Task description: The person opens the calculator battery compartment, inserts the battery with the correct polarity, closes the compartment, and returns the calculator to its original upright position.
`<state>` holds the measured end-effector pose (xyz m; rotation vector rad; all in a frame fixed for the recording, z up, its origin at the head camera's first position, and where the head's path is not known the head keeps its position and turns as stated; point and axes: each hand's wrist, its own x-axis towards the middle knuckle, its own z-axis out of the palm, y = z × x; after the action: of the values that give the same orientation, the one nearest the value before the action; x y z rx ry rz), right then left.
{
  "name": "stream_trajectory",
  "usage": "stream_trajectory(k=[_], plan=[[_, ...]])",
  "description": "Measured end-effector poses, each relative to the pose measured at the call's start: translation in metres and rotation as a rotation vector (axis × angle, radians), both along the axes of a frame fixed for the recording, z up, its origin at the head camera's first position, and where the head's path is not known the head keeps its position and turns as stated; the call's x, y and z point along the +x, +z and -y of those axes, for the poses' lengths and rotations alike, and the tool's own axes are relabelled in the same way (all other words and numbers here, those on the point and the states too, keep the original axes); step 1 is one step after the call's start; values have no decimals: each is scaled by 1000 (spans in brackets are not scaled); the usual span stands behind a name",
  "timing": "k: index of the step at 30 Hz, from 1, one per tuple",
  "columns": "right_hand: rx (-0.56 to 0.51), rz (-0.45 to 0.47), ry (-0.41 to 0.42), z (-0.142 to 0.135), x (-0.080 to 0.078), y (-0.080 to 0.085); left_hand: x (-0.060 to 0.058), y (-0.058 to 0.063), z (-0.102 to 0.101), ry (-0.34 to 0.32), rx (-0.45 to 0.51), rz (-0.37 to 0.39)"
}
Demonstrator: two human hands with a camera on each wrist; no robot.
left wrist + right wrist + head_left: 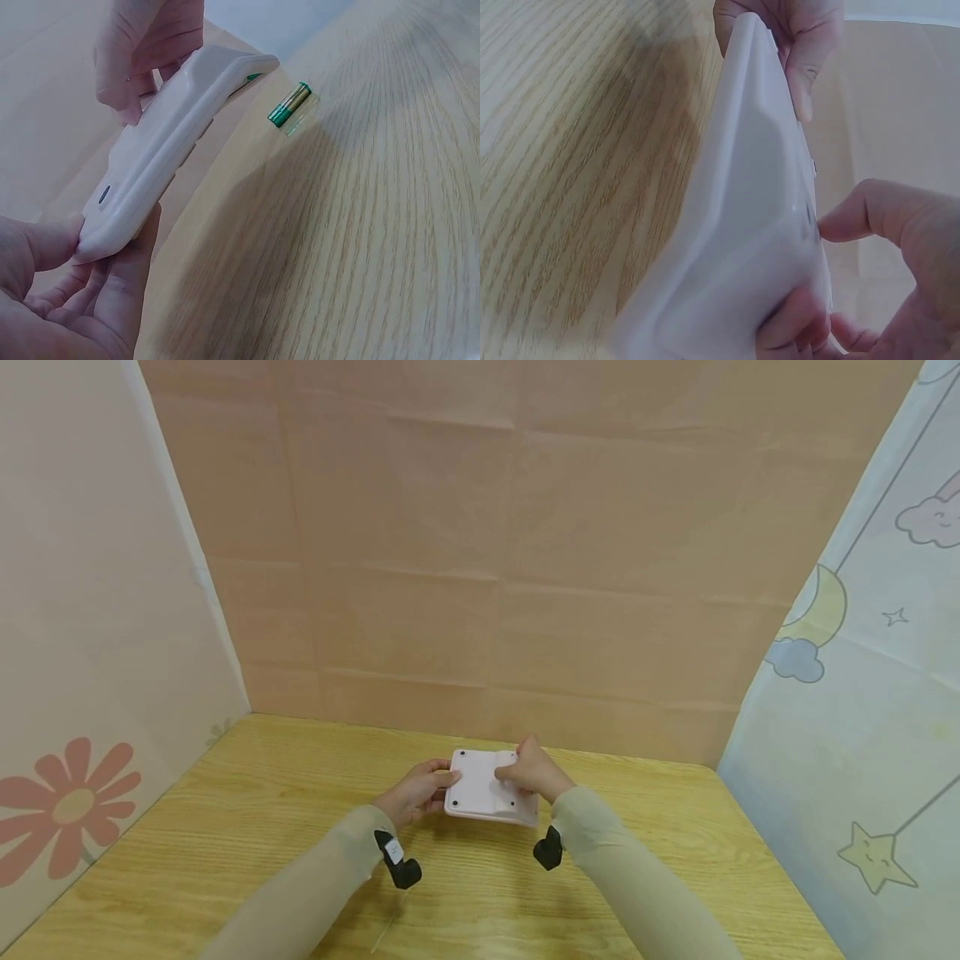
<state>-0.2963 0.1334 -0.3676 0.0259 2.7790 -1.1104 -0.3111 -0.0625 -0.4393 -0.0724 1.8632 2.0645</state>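
A pale pink-white calculator [476, 783] is held up off the table with its back turned toward the head camera. Small dark round feet mark the corners of that back. My left hand [415, 790] grips the left edge, thumb on the back and fingers underneath. At the other end my right hand [534, 772] holds the calculator, its thumb on the back panel and other fingers curled at the edge. Edges of keys show along the underside in the left wrist view. A green and gold battery [289, 105] lies on the table beyond the calculator.
The wood-grain table [300, 827] runs back to a creased tan sheet [487, 543]. A flower-printed panel [112, 610] stands at the left, and one with moon and star drawings [862, 735] at the right. Black wrist cameras sit on both sleeves.
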Motion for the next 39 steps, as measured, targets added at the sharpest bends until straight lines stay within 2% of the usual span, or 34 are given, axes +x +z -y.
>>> stream_trajectory(k=[15, 21, 27, 39], plan=[[51, 15, 26, -1, -2, 0, 0, -1, -1, 2, 6, 12], [27, 27, 49, -3, -2, 5, -2, -3, 0, -2, 6, 23], [8, 46, 36, -5, -5, 2, 0, -2, 1, 2, 9, 12], [-104, 71, 54, -16, -7, 2, -2, -4, 0, 21, 8, 23]])
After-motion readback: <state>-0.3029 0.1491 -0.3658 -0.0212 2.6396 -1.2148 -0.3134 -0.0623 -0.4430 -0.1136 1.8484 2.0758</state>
